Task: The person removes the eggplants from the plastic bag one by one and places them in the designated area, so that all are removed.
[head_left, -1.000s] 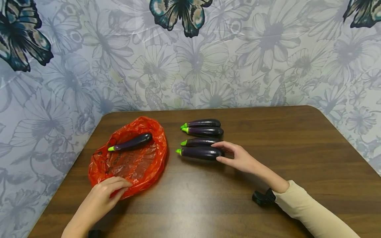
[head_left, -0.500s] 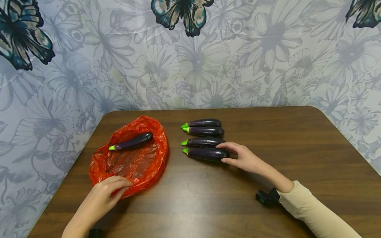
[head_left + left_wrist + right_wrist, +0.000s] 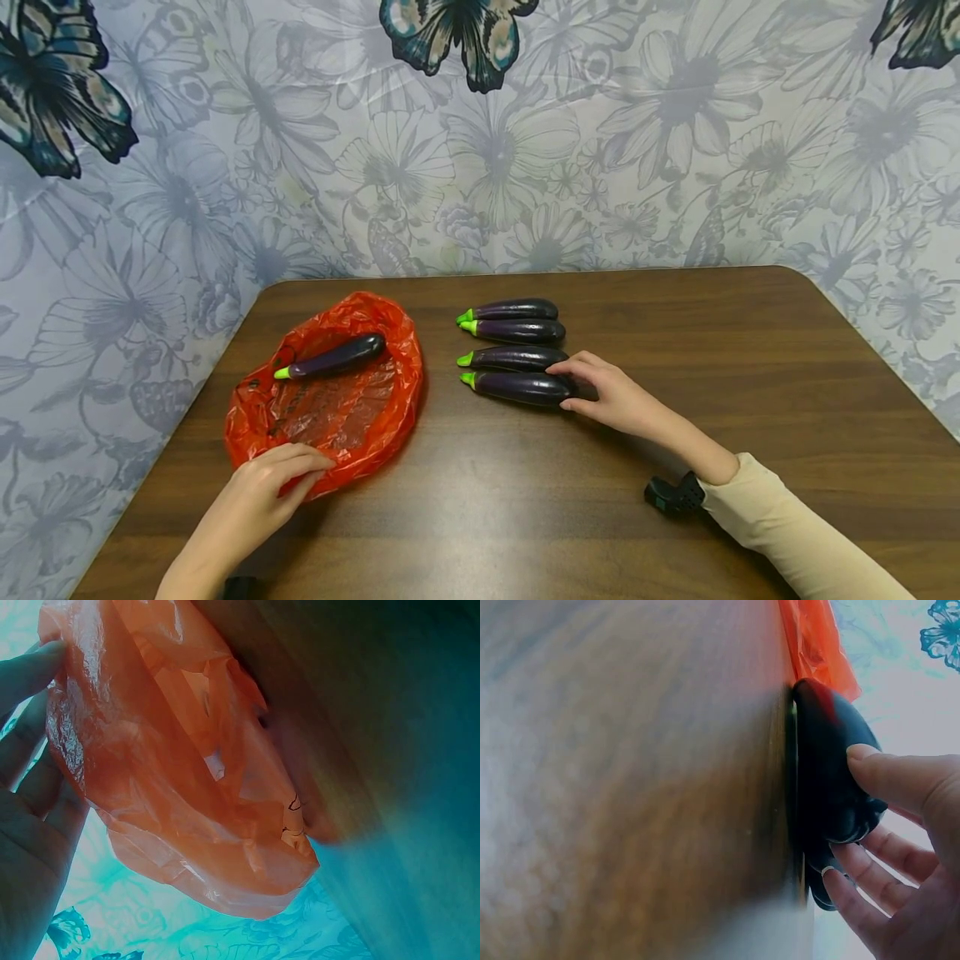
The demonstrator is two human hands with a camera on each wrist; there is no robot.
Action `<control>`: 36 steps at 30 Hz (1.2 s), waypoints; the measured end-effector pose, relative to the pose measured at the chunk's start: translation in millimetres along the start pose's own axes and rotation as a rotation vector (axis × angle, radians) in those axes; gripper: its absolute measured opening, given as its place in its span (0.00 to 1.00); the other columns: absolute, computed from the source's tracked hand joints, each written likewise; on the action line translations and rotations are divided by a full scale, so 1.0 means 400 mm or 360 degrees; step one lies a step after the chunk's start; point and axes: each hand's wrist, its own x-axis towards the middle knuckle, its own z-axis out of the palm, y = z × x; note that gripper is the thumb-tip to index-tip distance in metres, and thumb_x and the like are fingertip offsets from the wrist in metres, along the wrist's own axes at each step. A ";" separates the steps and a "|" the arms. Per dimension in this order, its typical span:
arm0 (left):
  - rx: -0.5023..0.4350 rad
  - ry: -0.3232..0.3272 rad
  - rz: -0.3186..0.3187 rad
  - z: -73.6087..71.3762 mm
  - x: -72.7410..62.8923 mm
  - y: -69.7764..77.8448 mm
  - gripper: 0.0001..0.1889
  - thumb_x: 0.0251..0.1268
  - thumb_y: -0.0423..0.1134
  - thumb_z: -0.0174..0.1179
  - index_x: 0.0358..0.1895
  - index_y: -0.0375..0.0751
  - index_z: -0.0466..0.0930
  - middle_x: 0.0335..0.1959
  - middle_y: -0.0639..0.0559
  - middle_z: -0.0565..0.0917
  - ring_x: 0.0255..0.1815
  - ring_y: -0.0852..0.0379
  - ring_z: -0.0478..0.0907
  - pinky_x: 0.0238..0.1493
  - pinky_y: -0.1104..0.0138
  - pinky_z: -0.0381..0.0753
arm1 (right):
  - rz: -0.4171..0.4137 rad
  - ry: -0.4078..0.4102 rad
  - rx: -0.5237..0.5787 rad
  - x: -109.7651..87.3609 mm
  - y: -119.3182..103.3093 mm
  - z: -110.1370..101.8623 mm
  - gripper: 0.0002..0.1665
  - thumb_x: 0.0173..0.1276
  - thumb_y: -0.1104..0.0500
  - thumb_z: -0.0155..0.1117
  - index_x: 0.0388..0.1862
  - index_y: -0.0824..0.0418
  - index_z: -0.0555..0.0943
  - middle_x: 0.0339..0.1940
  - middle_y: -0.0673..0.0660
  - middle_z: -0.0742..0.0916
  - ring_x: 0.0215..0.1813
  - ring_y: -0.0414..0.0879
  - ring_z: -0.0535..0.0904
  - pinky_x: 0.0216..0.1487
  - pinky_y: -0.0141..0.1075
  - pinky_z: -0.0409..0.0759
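My left hand (image 3: pixel 273 483) pinches the near rim of an open red plastic bag (image 3: pixel 405 400); in the left wrist view the thumb lies on the bag's film (image 3: pixel 187 847). One dark purple eggplant (image 3: pixel 337 357) with a green stem end lies inside the bag. My right hand (image 3: pixel 611 396) holds the blunt end of the nearest eggplant (image 3: pixel 517 388) on the table, thumb on the near side, fingers on the far side. In the right wrist view the thumb presses that eggplant's dark skin (image 3: pixel 825 765). Just behind it lies another eggplant (image 3: pixel 510 359), close to my fingertips.
Two more eggplants (image 3: pixel 517 332) lie side by side farther back, stems to the left. Everything stands on a brown wooden table (image 3: pixel 712 350), whose far edge meets a flower-patterned wall covering (image 3: pixel 525 192). A black wrist device (image 3: pixel 675 496) hangs beneath my right sleeve.
Over the first half second my right hand shifted slightly right, and the nearest eggplant slid right with it. Since then both have stayed almost still. My left hand keeps its hold on the bag.
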 end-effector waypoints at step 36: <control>0.0008 0.0027 0.0045 0.001 0.002 0.003 0.24 0.71 0.55 0.41 0.34 0.47 0.84 0.33 0.62 0.81 0.33 0.61 0.79 0.42 0.80 0.73 | -0.0189 0.0071 -0.0082 0.196 -0.174 0.046 0.18 0.65 0.61 0.64 0.54 0.60 0.77 0.50 0.53 0.80 0.54 0.42 0.74 0.54 0.36 0.72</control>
